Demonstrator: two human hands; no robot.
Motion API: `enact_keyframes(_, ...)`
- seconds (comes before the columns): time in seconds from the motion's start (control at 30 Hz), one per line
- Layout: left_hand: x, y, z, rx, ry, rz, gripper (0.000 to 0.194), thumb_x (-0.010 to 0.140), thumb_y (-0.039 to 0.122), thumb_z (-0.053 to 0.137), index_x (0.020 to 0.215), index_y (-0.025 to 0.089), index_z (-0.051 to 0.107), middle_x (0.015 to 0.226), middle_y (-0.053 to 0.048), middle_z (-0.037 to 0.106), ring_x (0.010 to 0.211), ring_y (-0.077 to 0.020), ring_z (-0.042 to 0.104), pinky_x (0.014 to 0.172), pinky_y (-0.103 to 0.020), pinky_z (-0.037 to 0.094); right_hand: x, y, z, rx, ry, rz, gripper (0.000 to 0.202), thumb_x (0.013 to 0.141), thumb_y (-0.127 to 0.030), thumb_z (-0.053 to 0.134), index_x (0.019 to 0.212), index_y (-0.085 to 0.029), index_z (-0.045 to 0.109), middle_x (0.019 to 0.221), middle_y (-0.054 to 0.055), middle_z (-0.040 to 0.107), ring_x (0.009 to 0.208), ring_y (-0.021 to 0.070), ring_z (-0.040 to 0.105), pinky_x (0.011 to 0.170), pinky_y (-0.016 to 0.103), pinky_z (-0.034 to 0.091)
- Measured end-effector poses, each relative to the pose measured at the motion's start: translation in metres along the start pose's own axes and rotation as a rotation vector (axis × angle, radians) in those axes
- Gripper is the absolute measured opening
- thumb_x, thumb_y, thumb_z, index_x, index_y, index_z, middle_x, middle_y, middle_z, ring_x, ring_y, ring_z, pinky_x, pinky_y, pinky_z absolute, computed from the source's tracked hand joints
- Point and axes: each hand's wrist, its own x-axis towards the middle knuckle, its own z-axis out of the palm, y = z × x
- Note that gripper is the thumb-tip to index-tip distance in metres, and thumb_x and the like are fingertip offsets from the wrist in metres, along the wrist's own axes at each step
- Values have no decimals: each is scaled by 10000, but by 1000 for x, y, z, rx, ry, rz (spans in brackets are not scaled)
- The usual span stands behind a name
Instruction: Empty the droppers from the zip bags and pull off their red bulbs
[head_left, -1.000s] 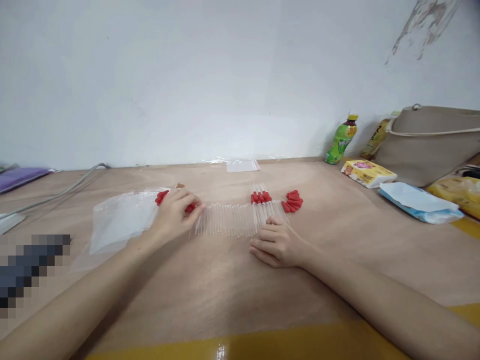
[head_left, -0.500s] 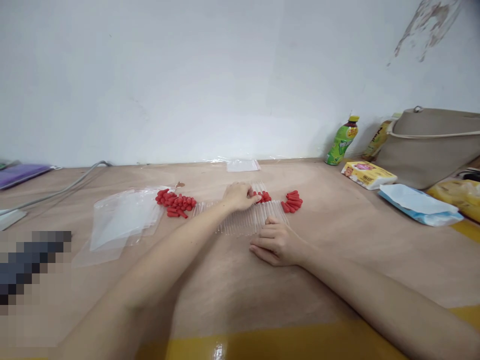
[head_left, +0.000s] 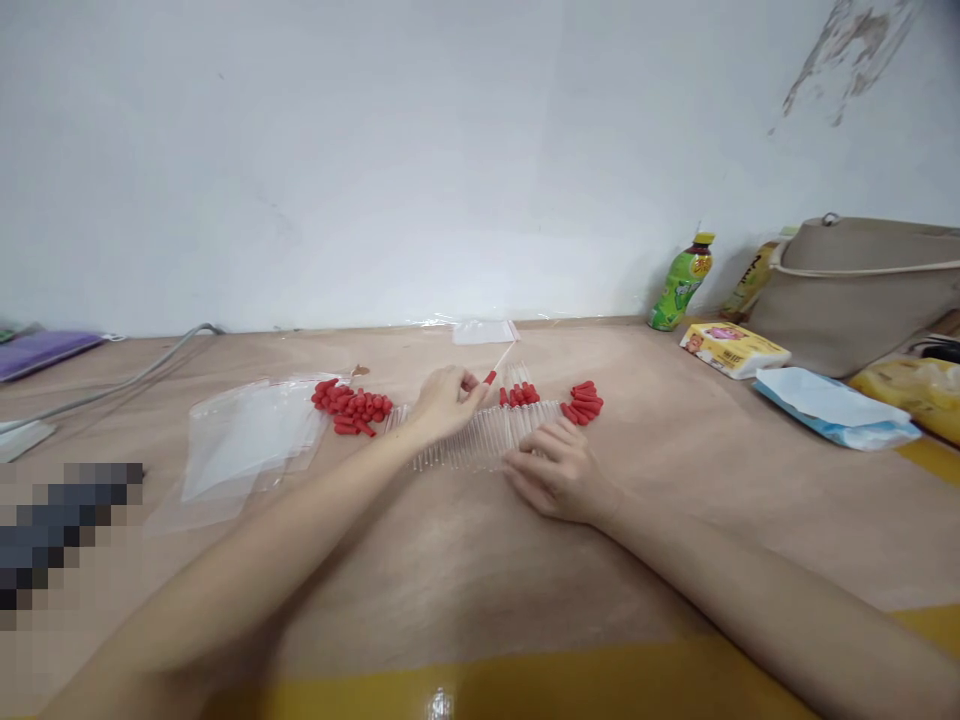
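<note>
My left hand (head_left: pixel 452 398) is closed in a pinch on the red rubber bulb of a glass dropper (head_left: pixel 504 357), whose thin tube points up and to the right. Below it lies a row of clear glass tubes (head_left: pixel 472 438), side by side. My right hand (head_left: pixel 553 468) is at the right end of this row with its fingers curled; whether a tube is between them is hidden. Just beyond the row, several droppers with red bulbs (head_left: pixel 519 395) lie together. Loose red rubber bulbs form a small pile (head_left: pixel 583 403) on the right and a larger pile (head_left: pixel 351 405) on the left.
Clear zip bags (head_left: pixel 247 440) lie left of the larger pile, and a small bag (head_left: pixel 484 332) lies by the wall. A green bottle (head_left: pixel 682 283), a yellow tissue pack (head_left: pixel 735 349), a blue-and-white packet (head_left: pixel 836 408) and a grey bag (head_left: pixel 862 290) are at right. A cable (head_left: pixel 127 383) crosses the left.
My left hand has moved left and lifted a red-bulbed dropper off the group. My right hand has shifted slightly up to the tubes' right end.
</note>
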Motion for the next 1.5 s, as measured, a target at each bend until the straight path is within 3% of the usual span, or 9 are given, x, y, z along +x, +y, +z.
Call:
enact_keyframes(0.13,-53,-20,-25,185,123,342,198,854,338,454,860,166,553,862,-52,601,846,-200,514,757,-339,368,2,2,-1,-50,135,129,382,807,-277,522,1180,-199,535,1135,101,582,1070,232,511,881,393,396)
enact_keyframes(0.33,-99,-37,-27,312,204,566,92,834,249,504,831,173,557,815,-40,629,779,-184,522,713,-335,346,6,-1,0,-16,-76,-59,456,834,-324,499,1264,-175,462,1276,100,509,1268,233,357,1063,458,263)
enact_keyframes(0.57,-98,-37,-19,252,249,600,71,820,242,531,854,188,563,830,-37,645,810,-182,561,775,-359,378,4,-2,10,19,-99,-92,272,859,-275,487,1083,-172,601,1184,77,588,1245,224,394,1061,481,281)
enact_keyframes(0.73,-96,-25,-13,153,171,559,365,808,327,547,1140,179,520,1152,-104,584,1112,-249,498,953,-431,368,4,-1,13,71,-144,-112,264,871,-252,470,1086,-172,602,1206,57,574,1255,209,379,1064,452,299)
enact_keyframes(0.83,-96,-19,-3,110,114,566,253,852,280,491,1076,198,579,1098,-68,631,1147,-229,501,993,-429,367,4,-1,13,106,-160,-98,276,871,-243,468,1115,-196,589,1198,48,580,1256,200,379,1060,454,306)
enact_keyframes(0.97,-97,-18,4,65,176,585,185,869,222,471,982,199,615,966,-42,686,1075,-195,566,983,-416,393,5,-3,13,144,-172,-80,288,867,-228,469,1129,-195,584,1196,51,581,1258,196,375,1065,455,296)
enact_keyframes(1.17,-98,-17,2,98,227,643,148,857,212,503,957,184,608,1002,-37,680,1074,-193,568,1005,-414,374,6,-3,18,188,-129,-96,297,880,-264,462,1140,-174,576,1164,53,601,1226,193,420,1057,439,324)
enact_keyframes(1.3,-97,-16,3,138,171,653,200,866,266,488,1003,170,598,1075,-61,651,1123,-225,531,995,-445,381,6,-4,18,231,-97,-136,274,869,-217,477,1106,-140,592,1118,66,627,1204,197,446,1040,424,362)
enact_keyframes(1.5,-96,-11,-4,154,101,664,181,881,197,427,954,171,590,1053,-53,659,1136,-200,521,1053,-445,303,7,-6,18,261,-61,-190,246,859,-167,478,1062,-117,607,1074,87,648,1095,177,550,1024,380,398)
